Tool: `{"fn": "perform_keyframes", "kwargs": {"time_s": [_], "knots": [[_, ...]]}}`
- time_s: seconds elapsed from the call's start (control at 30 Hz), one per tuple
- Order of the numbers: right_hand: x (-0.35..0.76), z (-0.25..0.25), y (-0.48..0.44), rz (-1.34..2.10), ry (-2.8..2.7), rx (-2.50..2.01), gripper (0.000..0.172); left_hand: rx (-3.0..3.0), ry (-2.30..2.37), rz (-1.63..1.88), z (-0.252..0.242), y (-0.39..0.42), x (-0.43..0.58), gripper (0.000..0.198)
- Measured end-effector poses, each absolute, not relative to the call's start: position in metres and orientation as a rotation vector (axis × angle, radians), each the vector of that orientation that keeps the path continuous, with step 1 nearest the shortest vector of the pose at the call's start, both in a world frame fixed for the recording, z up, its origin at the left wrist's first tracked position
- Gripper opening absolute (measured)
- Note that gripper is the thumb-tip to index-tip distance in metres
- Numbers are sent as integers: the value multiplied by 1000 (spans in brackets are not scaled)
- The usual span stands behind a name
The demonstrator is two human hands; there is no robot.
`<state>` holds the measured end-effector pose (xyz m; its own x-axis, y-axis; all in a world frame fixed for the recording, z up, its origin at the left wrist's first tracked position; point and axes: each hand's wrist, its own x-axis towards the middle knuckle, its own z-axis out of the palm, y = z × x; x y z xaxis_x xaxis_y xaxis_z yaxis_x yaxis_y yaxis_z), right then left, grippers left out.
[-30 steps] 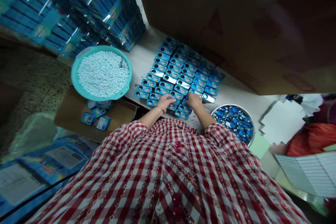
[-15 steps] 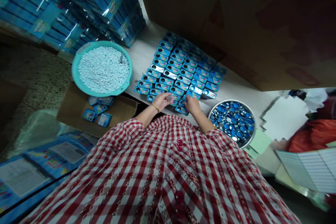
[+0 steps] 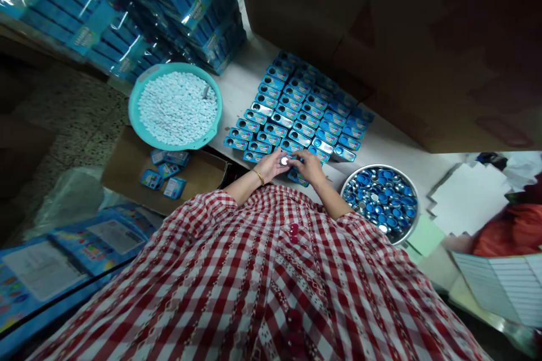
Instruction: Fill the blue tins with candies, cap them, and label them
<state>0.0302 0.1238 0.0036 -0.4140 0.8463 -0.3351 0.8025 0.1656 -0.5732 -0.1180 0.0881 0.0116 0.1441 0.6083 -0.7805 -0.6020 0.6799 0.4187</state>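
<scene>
A small round metal lid, shiny side showing, lies in the fingers of my left hand, which is curled around it. The thumb and forefinger of my right hand meet at the lid's right edge in a pinch. Both hands are over the near end of a block of blue rectangular tins, standing upright in rows. Many tins show a dark round opening on top, and others carry a blue or silver lid. One tin sticks out just below my right hand.
At left stands a turquoise basin of white candy pieces with a scoop. Below it, a cardboard box holds several small blue packs. A round metal bowl of loose lids is at right. A big carton walls the back.
My right hand has come off the tins and moved up and left to the lid in my left hand. The whole view has shifted slightly.
</scene>
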Motion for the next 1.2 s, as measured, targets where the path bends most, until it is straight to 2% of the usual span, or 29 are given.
{"fn": "perform_keyframes", "kwargs": {"time_s": [0.07,0.23,0.33,0.5,0.6,0.7,0.77,0.83,1.0,1.2], "knots": [[28,2,119,1167,-2264,-1468,16,15,1097,871,14,86,-116,29],[36,4,98,1257,-2149,-1347,7,63,1096,805,12,76,-120,18],[38,6,80,1339,-2098,-1280,8,177,1156,779,4,68,-119,26],[28,-3,63,1562,-1507,-1661,28,240,1269,867,-3,58,-104,39],[29,-9,64,1668,-1409,-1777,26,180,1244,935,1,59,-102,41],[33,-7,69,1409,-1742,-1939,9,148,1291,1024,4,64,-113,37],[32,-3,74,1177,-2044,-2029,5,148,1351,1052,5,68,-121,31],[27,-1,82,1061,-2284,-2094,15,155,1382,1056,4,70,-127,25],[13,-3,105,1047,-2514,-2281,44,175,1384,1042,3,71,-125,21],[5,-11,100,993,-2442,-2205,31,227,1363,974,6,75,-114,18]]}}
